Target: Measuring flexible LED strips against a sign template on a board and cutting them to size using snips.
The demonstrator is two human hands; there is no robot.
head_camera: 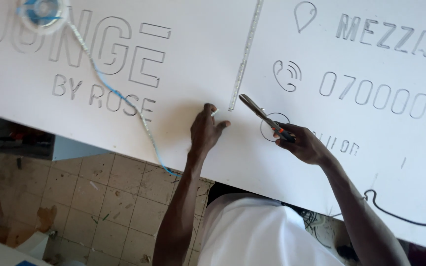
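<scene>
A large white sign board [213, 59] with cut-out letters and symbols lies flat in front of me. My right hand [304, 145] grips scissors [262, 116] with orange handles, the blades pointing up-left toward a straight LED strip [245, 54] laid along the board's middle. My left hand [207, 129] rests on the board just left of the strip's lower end, thumb and fingers pinching something small and pale near the fingertips.
A reel [40, 12] at the top left feeds a loose LED strip with blue backing [124, 98] that runs diagonally down over the board's near edge. A black cable [395, 214] lies at the right. Tiled floor [99, 197] shows below.
</scene>
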